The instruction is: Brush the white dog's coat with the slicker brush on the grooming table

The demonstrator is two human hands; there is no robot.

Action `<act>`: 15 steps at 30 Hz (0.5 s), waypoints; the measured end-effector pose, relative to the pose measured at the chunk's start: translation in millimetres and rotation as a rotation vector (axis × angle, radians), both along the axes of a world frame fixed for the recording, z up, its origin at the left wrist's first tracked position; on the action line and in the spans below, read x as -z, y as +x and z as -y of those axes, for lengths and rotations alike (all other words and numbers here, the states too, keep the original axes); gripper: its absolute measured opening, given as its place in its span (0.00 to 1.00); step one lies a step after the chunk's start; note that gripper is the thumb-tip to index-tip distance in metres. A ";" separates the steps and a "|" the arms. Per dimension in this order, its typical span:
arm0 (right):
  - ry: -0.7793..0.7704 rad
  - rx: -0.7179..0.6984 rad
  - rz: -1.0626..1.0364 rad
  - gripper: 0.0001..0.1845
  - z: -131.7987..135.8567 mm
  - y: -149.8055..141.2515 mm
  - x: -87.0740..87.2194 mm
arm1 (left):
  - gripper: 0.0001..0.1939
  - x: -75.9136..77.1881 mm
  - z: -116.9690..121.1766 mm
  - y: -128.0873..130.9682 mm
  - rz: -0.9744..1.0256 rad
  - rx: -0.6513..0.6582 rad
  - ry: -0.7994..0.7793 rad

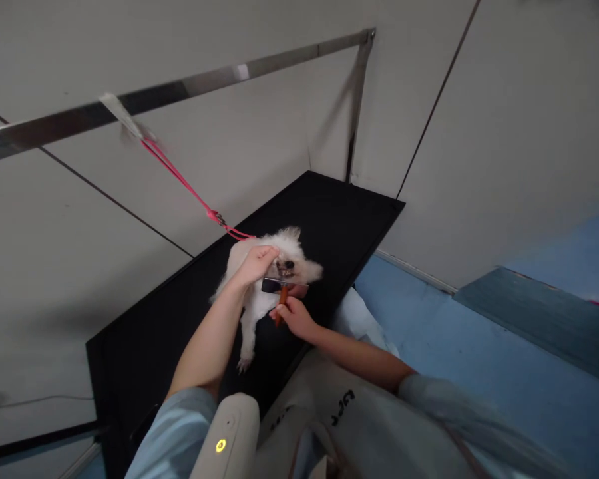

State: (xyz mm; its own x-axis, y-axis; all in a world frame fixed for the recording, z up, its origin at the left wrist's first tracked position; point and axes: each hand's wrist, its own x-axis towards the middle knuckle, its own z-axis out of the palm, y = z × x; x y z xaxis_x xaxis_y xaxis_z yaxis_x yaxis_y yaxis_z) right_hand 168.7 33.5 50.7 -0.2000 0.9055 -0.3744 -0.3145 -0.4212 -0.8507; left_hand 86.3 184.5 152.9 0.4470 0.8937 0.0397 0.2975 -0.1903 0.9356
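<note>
A small white dog [237, 259] is on a black grooming table, its head turned up and to the right. With fingers closed, my left hand [257, 264] grips the fur at the side of its face, near the eye and muzzle. My right hand [297, 317] is wrapped round the orange-brown handle of a slicker brush [282, 303]. The brush's wide flat head lies just below the muzzle, at the chin; whether its pins touch the fur is hidden. One front leg of the dog stretches down toward me.
A pink leash [180, 176] runs from the dog's neck to a metal bar [204, 84] over the black table [329, 206]. A pale device with a yellow light [234, 432] rises at the bottom. At right lie the blue floor [409, 299] and a grey-blue board [539, 319].
</note>
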 end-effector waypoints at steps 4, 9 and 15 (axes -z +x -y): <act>-0.176 -0.251 -0.094 0.13 3.5 -4.7 3.7 | 0.24 1.6 -1.0 -1.2 0.005 -0.017 0.013; -0.023 -0.033 -0.014 0.12 -0.1 -4.8 2.2 | 0.24 1.7 -1.1 -3.1 0.016 -0.029 0.008; -0.175 -0.251 -0.133 0.14 2.1 -5.1 9.7 | 0.25 1.0 0.4 -4.1 0.033 -0.013 0.015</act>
